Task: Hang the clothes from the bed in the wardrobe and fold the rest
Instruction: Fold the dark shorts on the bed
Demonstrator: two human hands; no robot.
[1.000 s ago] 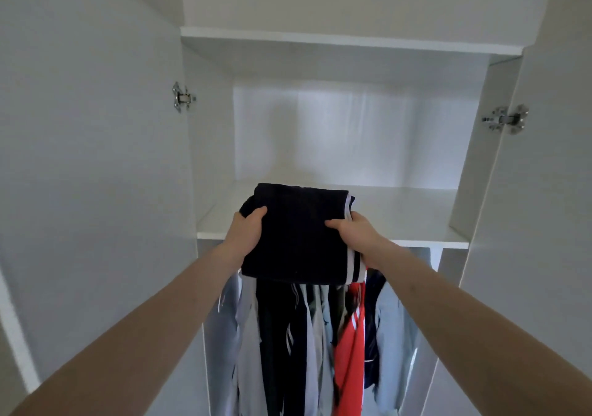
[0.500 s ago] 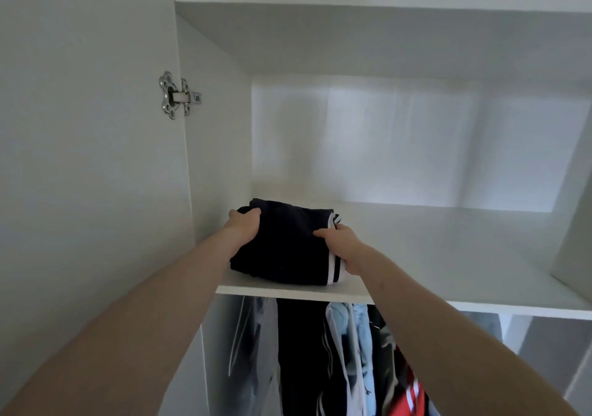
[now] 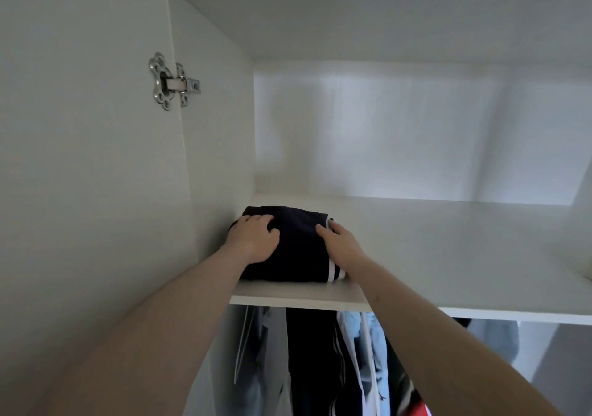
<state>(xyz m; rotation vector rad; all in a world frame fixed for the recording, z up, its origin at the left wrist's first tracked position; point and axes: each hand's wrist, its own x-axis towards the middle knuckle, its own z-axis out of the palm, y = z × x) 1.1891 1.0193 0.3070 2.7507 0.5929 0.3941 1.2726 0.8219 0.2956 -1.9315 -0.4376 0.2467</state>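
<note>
Both hands, left hand (image 3: 254, 242) and right hand (image 3: 341, 244), are resting flat-fingered on the folded dark navy white-striped garment (image 3: 299, 249) lying at the white wardrobe shelf (image 3: 448, 255)'s left front corner; pressing evenly should be keeping folds square.

Your two arms enter the view bare from the lower edge: no sleeves, cuffs or gloves show anywhere along them. Your left forearm (image 3: 179, 313) comes in from about 7 o'clock, broad near the lens and narrowing to the wrist. Your right forearm (image 3: 426, 326) comes in from about 5 o'clock and carries one small dark mark (image 3: 377, 298) on its upper side, just behind the wrist. Your left hand (image 3: 253, 239) and right hand (image 3: 344, 245) wear no rings, watch or bands. The fingernails that show are short and unpainted.
</note>
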